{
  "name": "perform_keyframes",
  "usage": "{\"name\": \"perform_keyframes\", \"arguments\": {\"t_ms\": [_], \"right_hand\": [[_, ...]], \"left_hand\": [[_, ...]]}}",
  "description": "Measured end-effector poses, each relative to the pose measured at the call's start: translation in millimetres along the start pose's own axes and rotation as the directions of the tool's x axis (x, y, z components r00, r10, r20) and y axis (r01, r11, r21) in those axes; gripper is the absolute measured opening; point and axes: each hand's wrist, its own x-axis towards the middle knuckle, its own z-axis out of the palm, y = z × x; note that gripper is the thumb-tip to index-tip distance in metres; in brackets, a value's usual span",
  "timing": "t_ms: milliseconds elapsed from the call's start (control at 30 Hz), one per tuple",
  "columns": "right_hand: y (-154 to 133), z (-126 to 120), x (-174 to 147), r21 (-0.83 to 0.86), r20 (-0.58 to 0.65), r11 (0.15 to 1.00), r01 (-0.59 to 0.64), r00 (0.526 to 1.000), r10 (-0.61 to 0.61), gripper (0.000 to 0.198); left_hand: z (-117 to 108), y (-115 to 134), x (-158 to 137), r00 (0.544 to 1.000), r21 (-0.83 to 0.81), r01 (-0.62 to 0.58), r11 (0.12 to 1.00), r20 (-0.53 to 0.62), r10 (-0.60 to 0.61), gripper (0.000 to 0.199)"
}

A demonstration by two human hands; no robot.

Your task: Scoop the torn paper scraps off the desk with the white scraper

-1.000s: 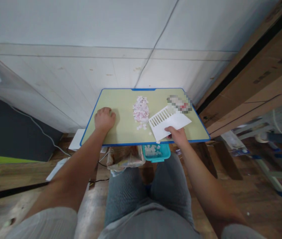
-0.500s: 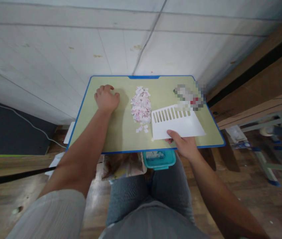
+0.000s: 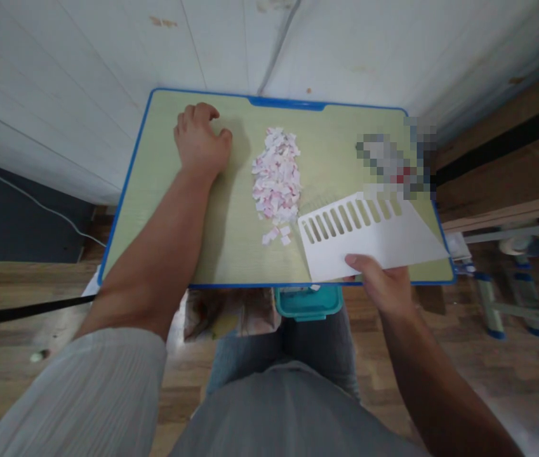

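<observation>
My left hand [image 3: 200, 143] rests on the yellowish tabletop with its fingers apart and slightly bent, holding nothing. Right of it lies a long heap of small torn paper scraps [image 3: 277, 178], white with pinkish marks. A few loose scraps [image 3: 275, 236] lie just below the heap. My right hand [image 3: 383, 279] grips the lower edge of a white slotted sheet [image 3: 340, 254], thumb on top and the other fingers mostly hidden underneath. A row of long slots runs along the sheet's far side. The sheet tilts, its near left corner close to the table's front edge.
The small table has a blue rim [image 3: 288, 105] and stands against a white panelled wall [image 3: 107, 57]. A pixelated object [image 3: 388, 158] lies at the right of the tabletop. Below the front edge are a teal container [image 3: 310, 304] and a brownish bag [image 3: 231, 314]. Brown boards [image 3: 512, 152] stand on the right.
The camera view has shifted, so the table looks higher and larger. The slotted sheet has turned a little and sits slightly farther from the scraps. My left hand keeps its place on the table.
</observation>
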Motion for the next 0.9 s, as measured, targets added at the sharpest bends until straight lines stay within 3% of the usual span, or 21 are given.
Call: {"name": "perform_keyframes", "arguments": {"t_ms": [200, 333, 500, 700, 900], "right_hand": [[-8, 5, 2, 0.001, -0.008, 1.000, 0.028, 1.000, -0.028, 0.024], [-9, 12, 3, -0.021, 0.063, 0.993, 0.115, 0.992, -0.113, 0.036], [-4, 26, 0, -0.105, 0.008, 0.982, 0.155, 0.988, -0.155, 0.037], [-6, 35, 2, -0.215, 0.073, 0.955, 0.203, 0.979, -0.191, 0.053], [-8, 31, 4, -0.137, 0.049, 0.971, 0.198, 0.980, -0.193, 0.048]], "left_hand": [[4, 0, 3, 1.000, -0.055, 0.011, 0.998, -0.011, -0.012, 0.035], [8, 1, 3, 1.000, -0.073, -0.005, 0.997, 0.000, 0.005, 0.031], [4, 13, 1, 0.997, -0.025, 0.022, 0.999, 0.071, -0.021, 0.026], [2, 18, -1, 0.998, -0.013, 0.021, 1.000, 0.066, -0.020, 0.023], [11, 7, 4, 0.998, -0.031, -0.002, 1.000, 0.056, 0.004, 0.017]]}}
